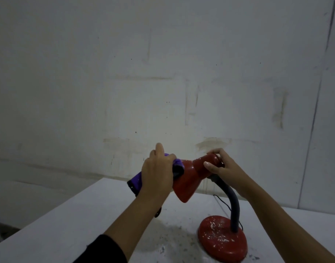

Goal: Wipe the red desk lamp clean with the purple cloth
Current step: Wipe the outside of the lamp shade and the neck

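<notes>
Left hand point(157, 174) fingers clamped on purple cloth point(136, 182), pressed to the wide rim of the red lamp point(189, 175) shade. Right hand point(222, 168) fingers wrapped around the shade's narrow end. Lamp base point(222, 238), flecked white, sits on white dusty table point(87, 215); stained pale wall point(163, 73) behind. Cloth mostly hidden by hand; dim light.

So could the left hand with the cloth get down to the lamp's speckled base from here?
Probably yes: the left hand holds the purple cloth at the shade, and only open table lies between it and the base.
</notes>
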